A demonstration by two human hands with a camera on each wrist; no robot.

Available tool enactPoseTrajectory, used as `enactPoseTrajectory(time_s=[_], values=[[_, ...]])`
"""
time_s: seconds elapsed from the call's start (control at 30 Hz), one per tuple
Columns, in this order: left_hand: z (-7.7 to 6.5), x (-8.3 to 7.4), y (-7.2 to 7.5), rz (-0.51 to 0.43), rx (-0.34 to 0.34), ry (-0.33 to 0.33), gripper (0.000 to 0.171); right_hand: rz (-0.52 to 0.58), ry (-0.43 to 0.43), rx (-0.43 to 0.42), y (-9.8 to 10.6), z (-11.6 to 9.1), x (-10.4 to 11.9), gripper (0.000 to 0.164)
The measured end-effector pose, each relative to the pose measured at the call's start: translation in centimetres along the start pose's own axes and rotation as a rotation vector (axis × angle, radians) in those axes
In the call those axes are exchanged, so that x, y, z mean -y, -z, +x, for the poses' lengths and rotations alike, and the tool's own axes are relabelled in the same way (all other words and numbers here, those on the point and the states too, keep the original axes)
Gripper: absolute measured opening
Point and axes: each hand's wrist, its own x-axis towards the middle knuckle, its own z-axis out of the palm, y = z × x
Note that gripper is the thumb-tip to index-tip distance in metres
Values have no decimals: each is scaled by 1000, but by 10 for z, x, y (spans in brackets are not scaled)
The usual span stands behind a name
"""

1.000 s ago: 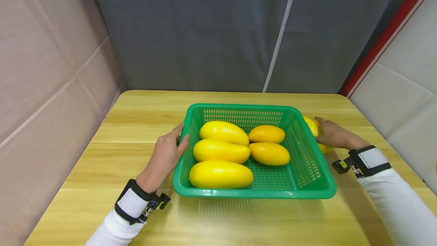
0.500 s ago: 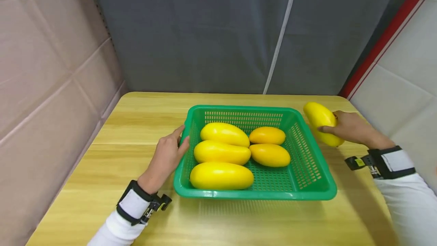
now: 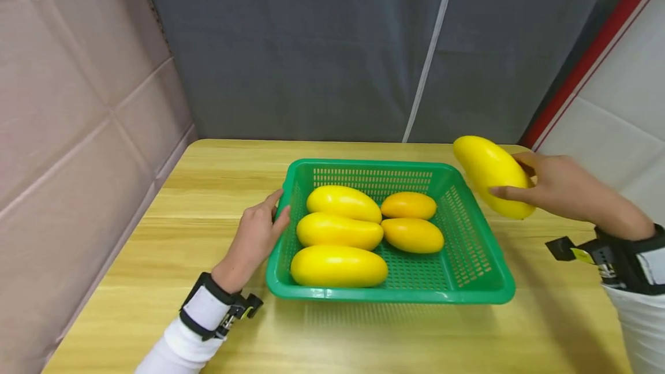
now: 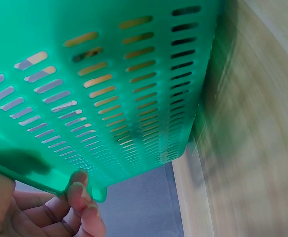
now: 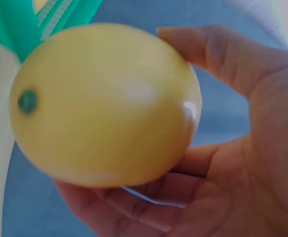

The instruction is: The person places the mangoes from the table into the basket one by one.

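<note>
A green plastic basket (image 3: 395, 295) stands on the table and holds several yellow mangoes. Three large ones, such as the front mango (image 3: 339, 266), lie on its left side. Two smaller, more orange mangoes, one of them the nearer mango (image 3: 413, 235), lie to their right. My left hand (image 3: 253, 235) grips the basket's left rim; in the left wrist view its fingertips (image 4: 79, 190) curl at the rim. Right of the basket, my right hand (image 3: 558, 186) holds another large yellow mango (image 3: 490, 175) raised and tilted, thumb and fingers around it. Its green stem spot (image 5: 27, 101) shows in the right wrist view.
The wooden table (image 3: 218, 189) extends around the basket. A grey curtain (image 3: 312, 51) hangs behind it, with a pale padded wall (image 3: 78, 131) at the left and a white wall (image 3: 618, 137) with a red strip at the right.
My right hand has lifted the large mango from beside the basket and moved it up and to the right. My left hand has stayed at the rim.
</note>
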Motion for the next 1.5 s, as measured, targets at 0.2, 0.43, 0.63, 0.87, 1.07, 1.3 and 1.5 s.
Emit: enactPoseTrajectory(time_s=[0.2, 0.43, 0.63, 0.87, 1.07, 1.3, 1.5], values=[[2, 0, -1, -4, 6, -8, 47, 73, 178, 10, 0, -11, 27, 64], [3, 0, 0, -10, -2, -18, 46, 128, 326, 111, -11, -13, 53, 64], [3, 0, -1, -13, 5, -14, 46, 136, 404, 213, -19, -14, 64, 71], [2, 0, 0, -12, 9, -7, 46, 174, 442, 319, -26, -14, 70, 65], [1, 0, 1, -18, 6, -10, 46, 153, 449, 401, -29, -15, 74, 66], [0, 2, 0, -18, 3, -15, 46, 107, 430, 507, -35, -12, 85, 69], [-1, 2, 0, -20, -7, -29, 45, 62, 402, 557, -46, -9, 96, 65]])
